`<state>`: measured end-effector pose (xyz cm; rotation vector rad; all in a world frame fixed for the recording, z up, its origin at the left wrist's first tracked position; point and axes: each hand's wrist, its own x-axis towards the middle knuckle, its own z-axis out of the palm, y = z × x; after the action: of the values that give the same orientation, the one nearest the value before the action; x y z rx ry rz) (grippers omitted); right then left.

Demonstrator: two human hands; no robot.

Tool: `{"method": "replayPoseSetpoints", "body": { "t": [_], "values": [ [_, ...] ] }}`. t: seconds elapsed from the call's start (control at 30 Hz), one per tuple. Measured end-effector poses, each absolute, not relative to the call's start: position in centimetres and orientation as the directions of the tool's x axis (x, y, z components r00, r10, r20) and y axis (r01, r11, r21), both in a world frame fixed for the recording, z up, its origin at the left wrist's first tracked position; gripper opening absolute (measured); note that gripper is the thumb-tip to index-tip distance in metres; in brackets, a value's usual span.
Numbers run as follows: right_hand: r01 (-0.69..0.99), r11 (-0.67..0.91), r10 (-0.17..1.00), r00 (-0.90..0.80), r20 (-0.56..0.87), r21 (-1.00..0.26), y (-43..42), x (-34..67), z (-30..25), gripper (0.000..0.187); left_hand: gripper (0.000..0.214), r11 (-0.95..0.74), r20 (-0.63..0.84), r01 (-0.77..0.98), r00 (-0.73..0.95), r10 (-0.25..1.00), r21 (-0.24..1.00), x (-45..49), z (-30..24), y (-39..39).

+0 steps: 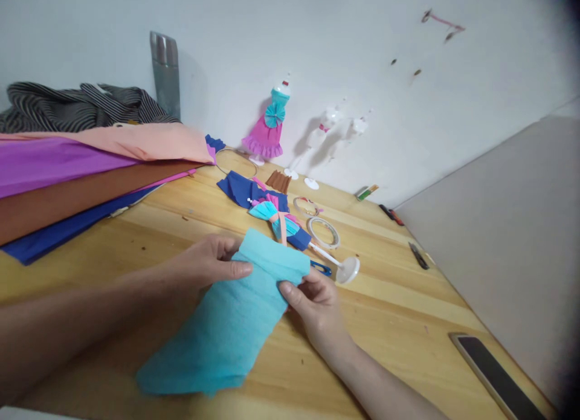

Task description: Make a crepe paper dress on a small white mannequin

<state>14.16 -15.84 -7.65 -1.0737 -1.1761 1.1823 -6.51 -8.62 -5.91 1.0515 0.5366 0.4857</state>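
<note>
Between my two hands hangs a turquoise piece of crepe paper (235, 323), its upper edge folded over in a band. My left hand (215, 260) pinches it near the upper left, thumb on top. At the right end of the fold, my right hand (317, 302) grips it with the thumb in front and the fingers behind. Just beyond lies a small doll stand (348, 270) on its side, with a turquoise bow (274, 217) and pink and blue paper around it. Blue scissors (321, 267) are partly hidden behind the paper.
Folded coloured sheets (90, 184) lie at the left, near a striped cloth (49, 106) and a bottle (165, 75). A dressed doll figure (269, 121) stands by the wall. Tape rolls (336, 234), a cutter (418, 256) and a phone (498, 374) rest on the wooden table (385, 329).
</note>
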Motion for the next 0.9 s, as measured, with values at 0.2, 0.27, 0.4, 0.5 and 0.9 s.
{"method": "replayPoseSetpoints", "body": {
  "t": [0.2,0.27,0.4,0.5,0.9],
  "values": [
    [-0.108,0.13,0.991,-0.001,0.131,-0.986,-15.8,13.9,-7.2,0.016,0.027,0.393,-0.145,-0.192,0.716,0.682,0.899,-6.2,-5.7,-8.7],
    [-0.055,0.172,0.985,-0.012,0.172,-0.984,-15.8,14.1,-7.1,0.019,0.024,0.392,-0.151,-0.194,0.703,0.695,0.9,-6.2,-5.4,-8.7],
    [0.038,0.294,0.954,-0.077,0.29,-0.955,-15.7,14.3,-6.7,0.025,0.017,0.466,-0.244,-0.178,0.664,0.707,0.867,-6.5,-4.7,-8.8],
    [0.082,0.386,0.918,-0.131,0.374,-0.919,-15.5,14.3,-6.2,0.016,0.017,0.503,-0.319,-0.179,0.585,0.746,0.846,-6.5,-4.6,-8.8],
    [0.258,0.582,0.806,-0.31,0.504,-0.771,-15.7,14.9,-6.5,0.031,0.023,0.463,-0.246,-0.206,0.629,0.737,0.862,-6.4,-4.8,-8.4]
  ]
}}
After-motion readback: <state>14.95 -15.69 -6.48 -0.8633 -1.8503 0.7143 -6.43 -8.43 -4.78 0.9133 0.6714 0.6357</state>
